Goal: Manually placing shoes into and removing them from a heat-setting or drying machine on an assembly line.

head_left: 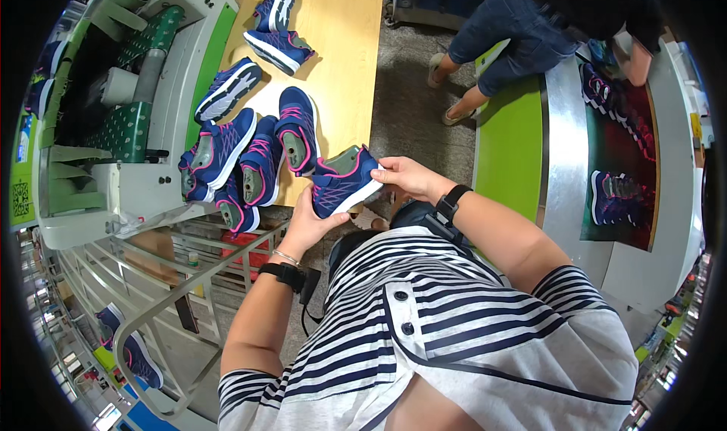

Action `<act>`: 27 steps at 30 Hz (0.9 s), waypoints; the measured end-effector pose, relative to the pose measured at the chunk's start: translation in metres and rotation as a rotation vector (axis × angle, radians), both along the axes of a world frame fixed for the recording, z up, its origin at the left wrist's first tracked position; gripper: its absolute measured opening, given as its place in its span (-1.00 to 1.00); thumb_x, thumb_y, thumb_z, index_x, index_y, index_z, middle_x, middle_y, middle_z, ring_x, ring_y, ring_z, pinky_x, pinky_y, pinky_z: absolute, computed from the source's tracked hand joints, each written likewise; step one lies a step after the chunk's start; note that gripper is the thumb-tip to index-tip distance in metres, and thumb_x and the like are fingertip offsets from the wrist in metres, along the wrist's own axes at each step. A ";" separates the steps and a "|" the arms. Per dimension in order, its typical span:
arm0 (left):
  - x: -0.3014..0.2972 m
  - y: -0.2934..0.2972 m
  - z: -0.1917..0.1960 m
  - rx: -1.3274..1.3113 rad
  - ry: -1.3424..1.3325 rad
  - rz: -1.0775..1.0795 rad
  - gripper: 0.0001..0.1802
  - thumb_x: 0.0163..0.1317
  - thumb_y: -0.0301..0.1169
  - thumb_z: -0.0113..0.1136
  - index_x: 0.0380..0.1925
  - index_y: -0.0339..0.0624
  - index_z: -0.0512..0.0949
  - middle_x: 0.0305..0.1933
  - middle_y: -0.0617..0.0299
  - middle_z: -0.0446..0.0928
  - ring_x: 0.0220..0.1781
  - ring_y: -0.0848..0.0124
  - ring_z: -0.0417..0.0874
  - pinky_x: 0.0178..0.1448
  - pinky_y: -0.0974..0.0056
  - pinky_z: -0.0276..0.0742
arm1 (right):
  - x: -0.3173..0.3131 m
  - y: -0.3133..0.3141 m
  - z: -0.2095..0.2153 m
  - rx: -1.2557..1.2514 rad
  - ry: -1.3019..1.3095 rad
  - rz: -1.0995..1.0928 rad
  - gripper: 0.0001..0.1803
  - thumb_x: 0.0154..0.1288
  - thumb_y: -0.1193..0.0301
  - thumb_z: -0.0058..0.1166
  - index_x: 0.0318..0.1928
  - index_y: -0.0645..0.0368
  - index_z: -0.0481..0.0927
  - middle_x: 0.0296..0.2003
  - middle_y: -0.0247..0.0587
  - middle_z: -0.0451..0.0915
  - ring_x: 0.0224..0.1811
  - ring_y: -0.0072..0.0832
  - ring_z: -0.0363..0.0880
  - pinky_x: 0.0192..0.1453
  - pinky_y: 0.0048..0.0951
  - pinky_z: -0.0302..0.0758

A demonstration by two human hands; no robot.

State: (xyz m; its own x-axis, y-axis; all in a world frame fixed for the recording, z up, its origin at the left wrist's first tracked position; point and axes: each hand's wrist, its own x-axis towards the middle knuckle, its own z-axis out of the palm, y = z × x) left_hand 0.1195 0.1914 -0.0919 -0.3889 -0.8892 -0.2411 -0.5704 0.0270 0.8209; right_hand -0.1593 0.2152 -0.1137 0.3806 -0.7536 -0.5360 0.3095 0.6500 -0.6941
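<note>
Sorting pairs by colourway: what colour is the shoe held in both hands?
The shoe is navy blue with pink trim and a white sole, seen in the head view.

Striped short-sleeved shirt (454, 317), black wristbands, thin bracelet

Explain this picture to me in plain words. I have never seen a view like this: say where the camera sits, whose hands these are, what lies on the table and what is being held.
The camera sits on a person's head and looks down, so you see their striped shirt and both forearms from above. The wide lens bends straight edges near the rim. The left hand supports a navy and pink sports shoe from below, and the right hand grips its end from the other side. More shoes of the same kind lie in a loose group on the wooden table, next to a pale machine. Across the aisle another person stands at a second bench where more such shoes lie.
</note>
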 end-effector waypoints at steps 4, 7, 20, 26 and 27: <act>-0.010 0.002 0.031 0.337 0.280 -0.016 0.09 -0.21 -0.36 0.70 0.32 -0.33 0.22 0.24 0.09 0.45 0.25 0.32 0.48 0.39 0.21 0.34 | 0.018 -0.010 0.026 -0.382 0.067 0.008 -0.45 0.47 0.19 0.14 0.33 0.25 0.46 0.03 -0.37 0.63 0.04 -0.65 0.49 0.07 -0.49 0.52; -0.018 0.022 0.044 0.124 0.308 0.164 0.07 -0.18 -0.41 0.67 0.35 -0.26 0.23 0.30 0.07 0.37 0.33 0.27 0.39 0.44 0.17 0.27 | 0.027 -0.020 0.069 -0.434 0.105 -0.034 -0.44 0.52 0.26 0.05 0.42 0.19 0.35 0.23 -0.27 0.50 0.22 -0.58 0.43 0.26 -0.50 0.45; 0.029 0.048 -0.007 -0.876 -0.568 -0.153 -0.32 0.09 -0.53 0.14 0.29 0.09 0.37 0.48 -0.02 0.16 0.46 -0.13 0.14 0.44 -0.32 0.01 | 0.003 -0.046 0.017 -0.777 0.506 0.455 -0.46 0.45 0.23 0.06 0.41 -0.06 0.41 0.54 -0.03 0.06 0.53 -0.18 0.13 0.54 -0.14 0.11; 0.017 0.047 0.034 -0.506 -0.297 0.192 -0.43 0.26 -0.24 0.27 0.22 -0.22 0.38 0.24 -0.09 0.35 0.32 -0.05 0.32 0.41 -0.03 0.18 | 0.004 -0.020 -0.008 -0.744 0.662 0.492 -0.49 0.35 0.21 0.19 0.29 -0.02 0.55 0.32 0.08 0.41 0.39 -0.08 0.33 0.48 -0.18 0.21; 0.012 0.039 0.035 -0.374 -0.273 0.319 -0.40 0.23 -0.15 0.33 0.16 -0.24 0.40 0.14 -0.08 0.39 0.23 -0.05 0.38 0.37 -0.04 0.21 | 0.013 -0.024 -0.001 -0.701 0.660 0.452 -0.49 0.35 0.17 0.21 0.26 0.05 0.57 0.28 0.06 0.45 0.36 -0.11 0.37 0.44 -0.22 0.27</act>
